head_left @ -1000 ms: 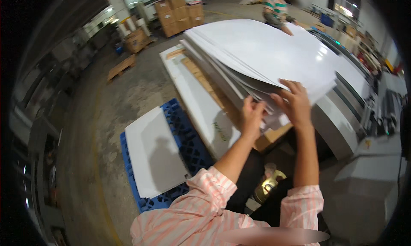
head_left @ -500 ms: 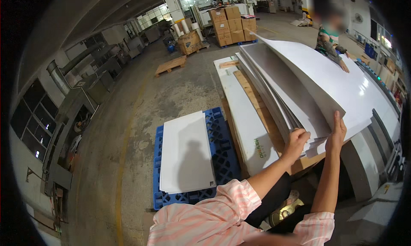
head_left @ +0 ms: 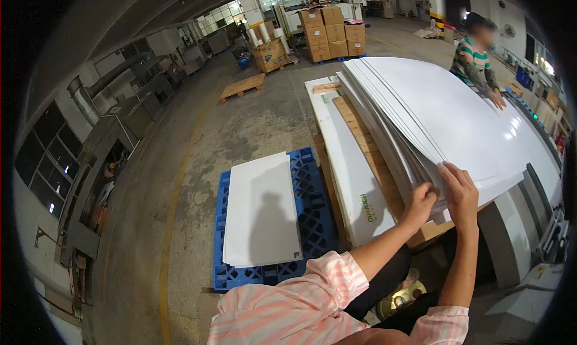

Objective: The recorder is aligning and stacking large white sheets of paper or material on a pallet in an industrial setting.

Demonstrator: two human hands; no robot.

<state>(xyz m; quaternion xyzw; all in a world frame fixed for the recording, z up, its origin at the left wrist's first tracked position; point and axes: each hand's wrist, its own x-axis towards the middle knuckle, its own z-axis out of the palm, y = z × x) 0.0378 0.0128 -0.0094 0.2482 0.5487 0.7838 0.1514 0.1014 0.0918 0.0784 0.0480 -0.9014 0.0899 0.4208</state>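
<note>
A tall stack of large white sheets point(head_left: 433, 99) slopes away on my right, its loose edges fanned apart at the near left side. My left hand point(head_left: 419, 205) is closed at those lower edges, fingers curled and pinching sheet edges. Just right of it and higher, my right hand point(head_left: 460, 192) grips the near corner of the upper sheets, fingers bent over the top. Its thumb is hidden. Across the stack a co-worker point(head_left: 475, 60) in a green striped top rests their hands point(head_left: 497, 99) on the far right edge.
A blue plastic pallet point(head_left: 315, 207) with a smaller pile of white sheets point(head_left: 261, 213) lies left of the stack. Between them runs a long white wrapped pack point(head_left: 345, 156). Cardboard boxes point(head_left: 333, 36) and a wooden pallet point(head_left: 242, 87) are farther back. Grey machinery point(head_left: 511, 237) stands at right.
The lifted, curled upper sheet has come down flat on the stack. My right hand moved left and bent its fingers over the edge. The co-worker's hands shifted right.
</note>
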